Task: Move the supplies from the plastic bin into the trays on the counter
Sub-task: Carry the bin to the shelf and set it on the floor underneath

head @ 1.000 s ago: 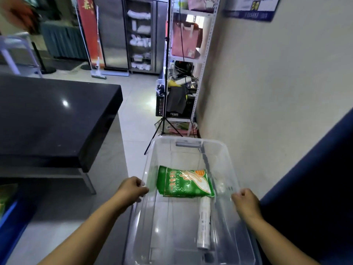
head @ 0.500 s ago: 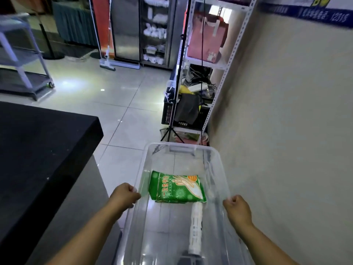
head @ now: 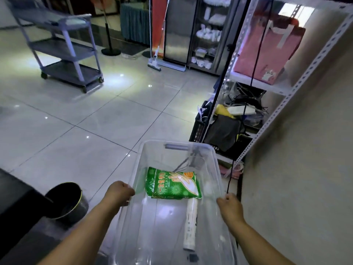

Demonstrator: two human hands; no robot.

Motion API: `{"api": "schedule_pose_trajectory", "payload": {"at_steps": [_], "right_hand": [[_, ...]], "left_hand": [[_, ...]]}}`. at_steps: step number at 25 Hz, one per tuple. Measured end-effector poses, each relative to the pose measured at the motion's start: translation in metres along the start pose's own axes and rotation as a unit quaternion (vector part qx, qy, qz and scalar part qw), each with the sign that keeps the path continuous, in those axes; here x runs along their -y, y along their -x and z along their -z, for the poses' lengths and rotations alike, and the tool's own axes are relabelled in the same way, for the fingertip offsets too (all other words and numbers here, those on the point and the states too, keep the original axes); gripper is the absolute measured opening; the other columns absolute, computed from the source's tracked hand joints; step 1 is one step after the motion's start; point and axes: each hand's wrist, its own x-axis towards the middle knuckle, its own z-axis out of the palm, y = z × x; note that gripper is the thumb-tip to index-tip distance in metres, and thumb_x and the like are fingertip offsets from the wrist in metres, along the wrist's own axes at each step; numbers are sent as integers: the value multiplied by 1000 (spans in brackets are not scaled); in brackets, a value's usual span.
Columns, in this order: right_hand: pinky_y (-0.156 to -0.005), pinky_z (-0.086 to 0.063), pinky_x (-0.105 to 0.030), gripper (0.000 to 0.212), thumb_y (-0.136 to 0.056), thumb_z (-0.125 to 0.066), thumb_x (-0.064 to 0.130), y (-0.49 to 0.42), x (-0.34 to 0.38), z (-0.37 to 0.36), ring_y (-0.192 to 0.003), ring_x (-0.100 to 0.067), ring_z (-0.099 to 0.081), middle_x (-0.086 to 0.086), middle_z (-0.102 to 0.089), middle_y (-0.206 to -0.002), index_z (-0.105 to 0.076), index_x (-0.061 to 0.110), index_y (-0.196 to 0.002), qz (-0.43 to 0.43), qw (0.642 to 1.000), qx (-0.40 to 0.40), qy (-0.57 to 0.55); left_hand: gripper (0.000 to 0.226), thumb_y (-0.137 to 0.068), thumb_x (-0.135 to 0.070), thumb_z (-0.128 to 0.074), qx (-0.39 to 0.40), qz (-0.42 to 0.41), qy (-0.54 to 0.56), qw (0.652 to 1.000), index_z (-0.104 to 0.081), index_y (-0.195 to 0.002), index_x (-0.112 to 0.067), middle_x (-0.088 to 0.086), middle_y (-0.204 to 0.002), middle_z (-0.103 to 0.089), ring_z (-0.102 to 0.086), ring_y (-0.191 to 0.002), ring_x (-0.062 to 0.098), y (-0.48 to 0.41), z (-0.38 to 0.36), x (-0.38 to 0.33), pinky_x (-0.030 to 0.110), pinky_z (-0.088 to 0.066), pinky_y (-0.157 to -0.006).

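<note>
I carry a clear plastic bin (head: 177,148) in front of me, above the tiled floor. My left hand (head: 119,193) grips its left rim and my right hand (head: 230,206) grips its right rim. Inside lies a green packet of disposable gloves (head: 172,183) flat on the bottom. A white roll (head: 190,224) lies lengthwise just behind the packet, nearer to me. A small dark item (head: 193,257) sits at the bin's near end. No trays are in view.
A black counter corner (head: 13,196) is at the lower left, with a dark metal bucket (head: 66,201) beside it. A white shelf rack (head: 267,88) with bags and cables lines the beige wall on the right. A grey trolley (head: 63,48) stands far left.
The view has swung left and away from the black counter, which now shows only at the lower left. The bin has travelled with me; both hands keep the same grip. The bucket has come into sight.
</note>
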Motion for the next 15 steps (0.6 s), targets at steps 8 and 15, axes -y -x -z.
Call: {"api": "schedule_pose_trajectory", "payload": {"at_steps": [8,15], "right_hand": [[-49,-32,-26,11,-81,-57,13,-169,115,-79,-53,-18,-45,-5,-52,-61,-53,5,-74,15,999,38,0],[-49,-30,-25,27,-78,-56,7,-286,250,-164,-48,-16,-37,-1,-42,-53,-40,14,-58,29,999,27,-11]], "left_hand": [[20,-69,6,-58,-88,44,53,994,-42,-59,-1,14,-55,-44,-42,-48,25,-170,6,-110,28,-36,-52],[26,-76,7,-60,-62,35,77,995,-44,-59,-4,12,-59,-43,-41,-48,23,-312,64,-216,24,-37,-47]]}}
